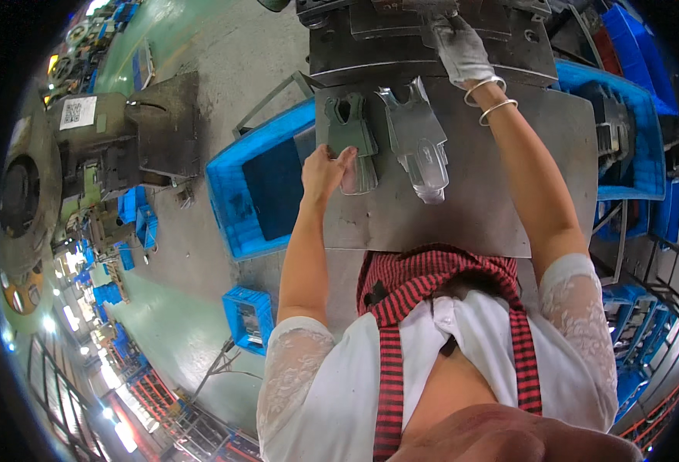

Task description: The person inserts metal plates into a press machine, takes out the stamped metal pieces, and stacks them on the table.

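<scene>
My left hand [326, 171], bare, has its thumb and fingers closed on the near end of a stack of flat cut metal plates [350, 127] on the steel tabletop [501, 200]. To the right of that stack lies a second, shinier pile of metal plates [416, 131], shaped with prongs at its far end. My right hand [460, 50] wears a grey-white glove and reaches forward to the metal die [401, 23] of a machine. Its fingertips meet the die's near edge and are partly hidden, so I cannot see whether they grip anything.
A blue bin [222, 181] stands against the table's left side, and another blue bin [647, 181] with metal parts stands at its right. A smaller blue crate [247, 319] is on the floor at the lower left. Heavy machinery [93, 146] stands further left.
</scene>
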`<state>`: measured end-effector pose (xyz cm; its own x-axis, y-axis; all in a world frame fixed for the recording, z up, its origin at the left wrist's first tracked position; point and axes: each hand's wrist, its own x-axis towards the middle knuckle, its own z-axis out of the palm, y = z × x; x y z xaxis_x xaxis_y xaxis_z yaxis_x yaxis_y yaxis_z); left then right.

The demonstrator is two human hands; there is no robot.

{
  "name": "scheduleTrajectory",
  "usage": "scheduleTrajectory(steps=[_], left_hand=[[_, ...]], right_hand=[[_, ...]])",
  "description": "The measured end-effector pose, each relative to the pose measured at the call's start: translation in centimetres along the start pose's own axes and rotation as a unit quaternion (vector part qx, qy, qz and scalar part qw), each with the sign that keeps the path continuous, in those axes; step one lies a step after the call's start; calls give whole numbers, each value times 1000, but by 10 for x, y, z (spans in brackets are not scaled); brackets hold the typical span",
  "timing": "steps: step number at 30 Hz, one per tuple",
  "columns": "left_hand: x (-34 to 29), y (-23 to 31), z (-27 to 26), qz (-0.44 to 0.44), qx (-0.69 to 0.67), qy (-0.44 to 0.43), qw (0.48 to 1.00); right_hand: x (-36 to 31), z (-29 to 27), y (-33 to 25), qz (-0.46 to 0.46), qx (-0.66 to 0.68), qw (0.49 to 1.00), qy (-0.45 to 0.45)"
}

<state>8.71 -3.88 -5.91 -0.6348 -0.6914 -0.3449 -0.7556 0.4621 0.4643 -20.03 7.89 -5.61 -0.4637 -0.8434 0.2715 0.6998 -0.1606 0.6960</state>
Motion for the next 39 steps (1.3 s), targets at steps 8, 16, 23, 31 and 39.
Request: scheduleTrajectory(steps=[8,16,23,31,39], left_hand=[[-21,80,12,222,-147,169,949],[10,63,30,162,-316,209,911],[-8,-29,6,-17,5,149,989],[-7,43,-18,37,-481,139,865],[-10,23,-4,71,-25,177,981]], right_hand=[[-101,-17,55,-275,-876,356,173],[-139,-29,83,-69,-992,62,82],[-146,10,149,326,-902,-136,248],[-120,-12,150,58,-958,135,246],[-59,1,84,-118,-956,48,265]])
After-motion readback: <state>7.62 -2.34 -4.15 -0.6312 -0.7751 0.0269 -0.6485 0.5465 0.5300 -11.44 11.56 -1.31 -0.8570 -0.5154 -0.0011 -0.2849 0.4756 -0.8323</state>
